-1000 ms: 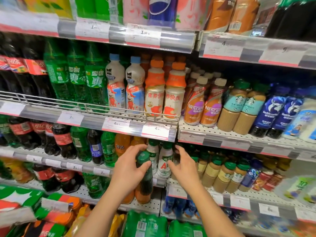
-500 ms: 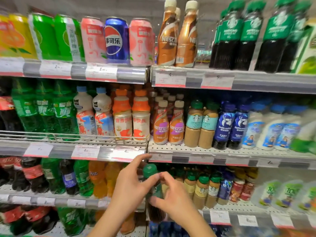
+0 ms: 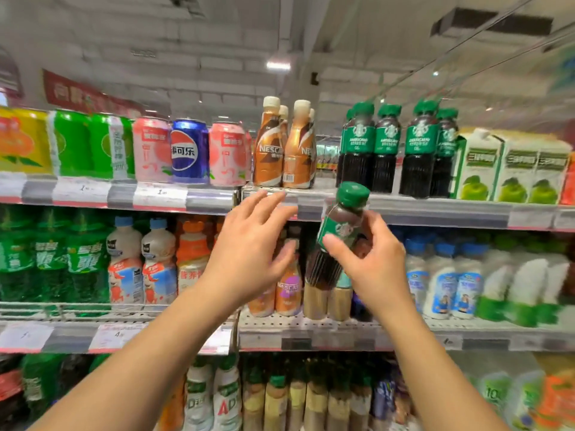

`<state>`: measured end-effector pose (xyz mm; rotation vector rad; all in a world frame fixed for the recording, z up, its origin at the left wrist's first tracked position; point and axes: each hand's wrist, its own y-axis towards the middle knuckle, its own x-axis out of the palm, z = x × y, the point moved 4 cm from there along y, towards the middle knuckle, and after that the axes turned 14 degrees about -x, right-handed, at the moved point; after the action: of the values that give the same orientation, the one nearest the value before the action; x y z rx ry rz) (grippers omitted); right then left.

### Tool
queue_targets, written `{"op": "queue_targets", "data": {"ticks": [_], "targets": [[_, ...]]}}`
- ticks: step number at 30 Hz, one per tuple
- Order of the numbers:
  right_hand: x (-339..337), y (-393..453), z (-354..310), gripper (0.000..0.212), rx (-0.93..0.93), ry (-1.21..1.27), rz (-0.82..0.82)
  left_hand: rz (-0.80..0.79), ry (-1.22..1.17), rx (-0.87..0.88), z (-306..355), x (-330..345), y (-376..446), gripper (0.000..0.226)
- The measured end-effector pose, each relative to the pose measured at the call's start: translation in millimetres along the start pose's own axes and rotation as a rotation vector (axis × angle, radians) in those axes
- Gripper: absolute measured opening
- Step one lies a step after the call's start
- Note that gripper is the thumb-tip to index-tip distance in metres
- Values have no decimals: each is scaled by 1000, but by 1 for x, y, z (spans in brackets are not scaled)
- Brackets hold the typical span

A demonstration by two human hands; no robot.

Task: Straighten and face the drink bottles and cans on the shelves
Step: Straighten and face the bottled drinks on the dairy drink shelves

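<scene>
A person's right hand (image 3: 371,262) grips a dark coffee bottle (image 3: 337,236) with a green cap and green label, fingers (image 3: 334,244) and thumb curled round its middle, holding it tilted in the air in front of the middle shelf and just below the edge of the top shelf (image 3: 404,209). The left hand (image 3: 245,253) hovers beside it with its fingers spread apart and holding nothing, raised before the orange-capped bottles and the Nescafé bottles of the middle shelf. On the top shelf, above and a little to the right of the held bottle, stands a row of matching green-capped coffee bottles (image 3: 401,150), labels facing outward, between two brown Nescafé bottles (image 3: 284,147) on their left and green-and-white cartons (image 3: 510,166) on their right. By the look of it, the step in hand is returning a stray bottle to its own kind: the carried bottle shares the cap and label of the top-shelf row. The next move would seem to call for lifting it clear of the shelf edge, bringing it upright and setting it in line with that row, label to the front, without knocking the neighbours; whether a free slot waits at the front cannot be told from here. The free left hand looks placed to steady the row or the bottle as it goes in.
</scene>
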<state>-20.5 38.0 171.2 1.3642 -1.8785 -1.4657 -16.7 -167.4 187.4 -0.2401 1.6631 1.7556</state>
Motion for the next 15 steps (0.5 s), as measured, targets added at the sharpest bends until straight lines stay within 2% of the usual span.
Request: {"op": "queue_targets", "data": {"ticks": [3,6,15], "targets": [[-18,56,-14,51,-85,-64,78,-89,145,-15,-1,17,15,68],[-26,103,-19,48,-112,-136,85,-115,250,-7,-9,34,15,75],[-12,163,3,40,-98,-317,12,-75,280,7,-12,34,23,72]]}}
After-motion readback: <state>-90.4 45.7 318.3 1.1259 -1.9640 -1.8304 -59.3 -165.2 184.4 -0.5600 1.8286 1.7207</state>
